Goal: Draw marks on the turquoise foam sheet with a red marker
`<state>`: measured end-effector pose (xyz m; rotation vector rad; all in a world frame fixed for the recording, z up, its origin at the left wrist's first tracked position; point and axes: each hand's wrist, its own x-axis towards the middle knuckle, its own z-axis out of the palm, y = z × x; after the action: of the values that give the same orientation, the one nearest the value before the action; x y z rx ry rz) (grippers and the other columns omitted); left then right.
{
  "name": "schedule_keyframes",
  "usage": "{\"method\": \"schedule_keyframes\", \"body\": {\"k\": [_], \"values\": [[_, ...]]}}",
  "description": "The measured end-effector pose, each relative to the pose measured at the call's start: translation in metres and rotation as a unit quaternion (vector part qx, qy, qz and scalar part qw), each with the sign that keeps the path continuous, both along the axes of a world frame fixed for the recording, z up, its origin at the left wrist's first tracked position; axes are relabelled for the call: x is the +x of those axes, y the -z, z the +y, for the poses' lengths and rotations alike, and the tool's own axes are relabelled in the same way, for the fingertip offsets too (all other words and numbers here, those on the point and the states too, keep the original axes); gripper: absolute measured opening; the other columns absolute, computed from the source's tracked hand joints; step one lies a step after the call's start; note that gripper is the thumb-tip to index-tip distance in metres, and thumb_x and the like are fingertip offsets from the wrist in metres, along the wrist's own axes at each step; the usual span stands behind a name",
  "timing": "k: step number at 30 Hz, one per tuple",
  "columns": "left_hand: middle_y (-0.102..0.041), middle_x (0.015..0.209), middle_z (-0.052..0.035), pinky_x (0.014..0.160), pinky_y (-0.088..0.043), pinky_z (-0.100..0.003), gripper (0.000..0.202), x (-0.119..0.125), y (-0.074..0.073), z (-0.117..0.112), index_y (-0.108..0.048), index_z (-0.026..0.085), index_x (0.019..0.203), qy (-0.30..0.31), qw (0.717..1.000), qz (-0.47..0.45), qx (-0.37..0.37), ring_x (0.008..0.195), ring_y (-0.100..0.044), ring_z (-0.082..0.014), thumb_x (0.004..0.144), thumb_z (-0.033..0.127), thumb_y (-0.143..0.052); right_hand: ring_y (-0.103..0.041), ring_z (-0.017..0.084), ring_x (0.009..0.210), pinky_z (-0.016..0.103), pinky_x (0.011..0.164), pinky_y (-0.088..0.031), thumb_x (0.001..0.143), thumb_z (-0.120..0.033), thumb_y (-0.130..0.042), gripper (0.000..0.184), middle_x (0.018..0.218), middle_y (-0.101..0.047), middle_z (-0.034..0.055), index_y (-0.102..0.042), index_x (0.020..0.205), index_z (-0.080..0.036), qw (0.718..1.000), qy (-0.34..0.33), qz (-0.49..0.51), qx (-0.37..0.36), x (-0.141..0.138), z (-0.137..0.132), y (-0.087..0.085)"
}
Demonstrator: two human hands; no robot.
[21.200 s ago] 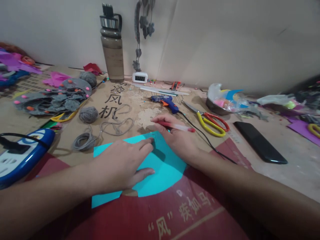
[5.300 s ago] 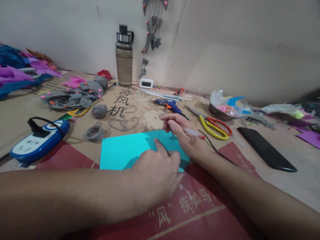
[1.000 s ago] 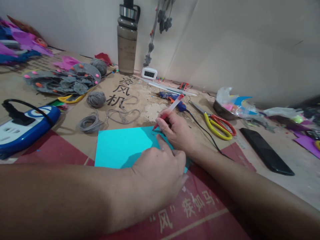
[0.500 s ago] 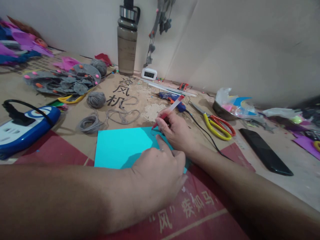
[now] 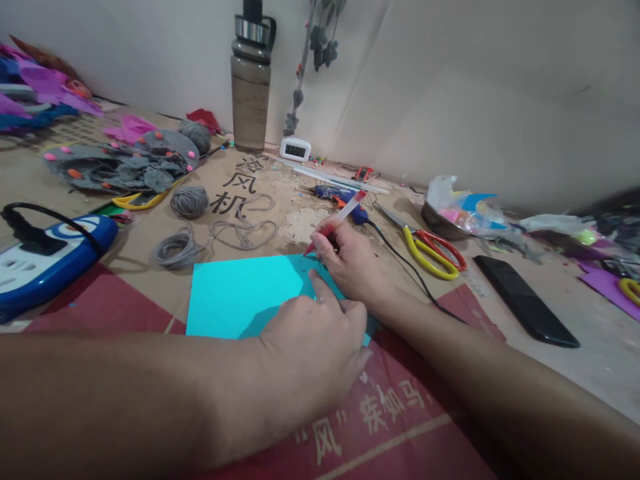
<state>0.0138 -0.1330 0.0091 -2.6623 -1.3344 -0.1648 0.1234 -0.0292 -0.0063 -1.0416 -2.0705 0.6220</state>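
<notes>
A sheet of turquoise paper (image 5: pixel 230 293) lies flat on the cardboard in front of me. My right hand (image 5: pixel 350 257) is closed round a red pen with a clear barrel (image 5: pixel 345 215), its tip touching the paper near the far edge. Faint dark marks show beside the tip. My left hand (image 5: pixel 315 340) rests on the paper's right part, index finger stretched out and pressing just below the pen tip. Its other fingers are bent, partly hidden, and the thumb stands apart. What lies under the left palm is hidden.
Beyond the paper are a blue glue gun (image 5: pixel 333 193), grey yarn (image 5: pixel 189 201), a white clock (image 5: pixel 295 149) and a water bottle (image 5: pixel 251 100). To the right lie scissors (image 5: pixel 430 257), a black phone (image 5: pixel 525 300) and a bowl (image 5: pixel 445 223). A power strip (image 5: pixel 55 253) sits left.
The pen tip has shifted slightly along the paper's far edge, and the dark marks beside it show more. My left hand keeps its place on the paper. The view has shifted a little.
</notes>
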Motion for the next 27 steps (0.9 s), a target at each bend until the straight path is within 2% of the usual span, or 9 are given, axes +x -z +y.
{"method": "schedule_keyframes", "body": {"k": [6,10,12,16,19,22,25,27], "values": [[-0.061,0.098,-0.0212,0.046,-0.046,-0.029,0.034,-0.001,-0.008,0.001,-0.059,0.011,0.101,-0.006,1.0,0.008,-0.009,0.072,-0.064,-0.0276,0.09,0.041,-0.046,-0.053,0.013,0.06,0.026,0.056,-0.041,0.091,-0.046,-0.046,0.023,0.066,-0.054,-0.0033,-0.045,0.087,-0.024,0.991,0.036,0.122,-0.046,0.004,0.006,0.005],[-0.061,0.087,-0.0141,0.047,-0.046,-0.027,0.032,-0.006,-0.019,0.009,-0.058,0.012,0.099,-0.014,0.999,0.035,0.003,0.066,-0.063,-0.0237,0.089,0.04,-0.049,-0.048,0.011,0.055,0.025,0.053,-0.039,0.091,-0.047,-0.045,0.024,0.064,-0.049,-0.0047,-0.045,0.086,-0.023,0.983,0.05,0.166,-0.061,0.005,0.014,0.009],[-0.061,0.087,-0.0113,0.049,-0.046,-0.028,0.029,-0.011,-0.023,0.017,-0.058,0.012,0.098,-0.039,0.998,0.046,-0.002,0.065,-0.062,-0.0222,0.091,0.037,-0.046,-0.047,0.011,0.055,0.025,0.053,-0.039,0.09,-0.045,-0.047,0.023,0.064,-0.05,-0.0045,-0.045,0.086,-0.023,0.984,0.041,0.164,-0.051,0.005,0.016,0.01],[-0.06,0.091,-0.0108,0.06,-0.05,-0.035,0.033,-0.027,-0.023,0.033,-0.063,0.014,0.091,-0.059,0.997,0.05,-0.012,0.074,-0.062,-0.0245,0.093,0.04,-0.042,-0.047,0.011,0.057,0.025,0.054,-0.039,0.09,-0.043,-0.045,0.021,0.066,-0.051,-0.0034,-0.046,0.084,-0.022,0.984,0.047,0.169,-0.023,0.005,0.018,0.01],[-0.06,0.097,-0.0109,0.077,-0.051,-0.04,0.032,-0.041,-0.018,0.037,-0.066,0.015,0.094,-0.019,1.0,0.014,-0.017,0.088,-0.06,-0.0254,0.093,0.038,-0.043,-0.048,0.012,0.058,0.026,0.054,-0.039,0.09,-0.042,-0.045,0.021,0.066,-0.051,-0.0022,-0.046,0.081,-0.023,0.984,0.054,0.171,-0.007,0.005,0.02,0.01],[-0.06,0.104,-0.012,0.086,-0.048,-0.044,0.029,-0.053,-0.013,0.036,-0.067,0.015,0.099,0.019,1.0,-0.018,0.002,0.1,-0.055,-0.0277,0.092,0.034,-0.046,-0.048,0.013,0.059,0.026,0.055,-0.039,0.089,-0.04,-0.045,0.02,0.064,-0.051,-0.002,-0.046,0.08,-0.023,0.983,0.053,0.174,-0.003,0.005,0.022,0.009],[-0.062,0.104,-0.0117,0.093,-0.044,-0.045,0.028,-0.062,-0.011,0.033,-0.065,0.013,0.103,0.047,0.998,-0.041,0.005,0.102,-0.055,-0.0262,0.092,0.031,-0.047,-0.048,0.014,0.059,0.026,0.055,-0.039,0.089,-0.038,-0.045,0.018,0.064,-0.051,-0.0019,-0.046,0.078,-0.023,0.982,0.05,0.184,-0.005,0.004,0.023,0.009],[-0.064,0.101,-0.0105,0.092,-0.044,-0.043,0.027,-0.065,-0.011,0.032,-0.064,0.013,0.104,0.035,0.998,-0.053,-0.008,0.1,-0.056,-0.0248,0.092,0.031,-0.048,-0.049,0.013,0.059,0.026,0.055,-0.04,0.089,-0.038,-0.046,0.018,0.065,-0.052,-0.0017,-0.046,0.078,-0.023,0.98,0.047,0.195,-0.007,0.003,0.023,0.009]]}}
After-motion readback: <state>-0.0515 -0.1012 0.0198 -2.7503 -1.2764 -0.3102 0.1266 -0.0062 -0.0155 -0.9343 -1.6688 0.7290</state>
